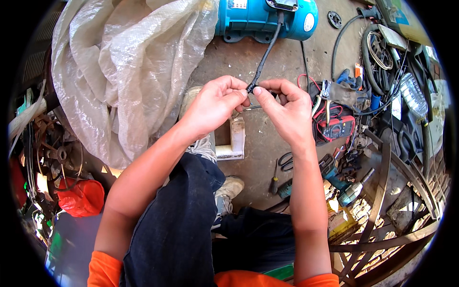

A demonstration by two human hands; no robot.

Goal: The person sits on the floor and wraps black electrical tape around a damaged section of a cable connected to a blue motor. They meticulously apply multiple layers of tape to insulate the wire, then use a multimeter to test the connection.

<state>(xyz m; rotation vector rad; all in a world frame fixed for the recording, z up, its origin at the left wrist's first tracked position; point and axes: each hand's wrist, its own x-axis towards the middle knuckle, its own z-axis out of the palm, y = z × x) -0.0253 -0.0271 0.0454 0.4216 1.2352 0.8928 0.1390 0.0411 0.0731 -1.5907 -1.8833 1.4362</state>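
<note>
Pinching a black cable [266,54], glossy and lumpy where held; both hands [210,109] [290,114] nearly closed on it.

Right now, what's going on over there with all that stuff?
A person is pinching a black cable with the fingertips of the left hand and right hand. The cable comes from a blue motor on the floor. A red multimeter lies to the right.

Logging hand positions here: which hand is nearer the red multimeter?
Right: the right hand is left of the red multimeter; the left hand is farther left, past the right one.
</note>
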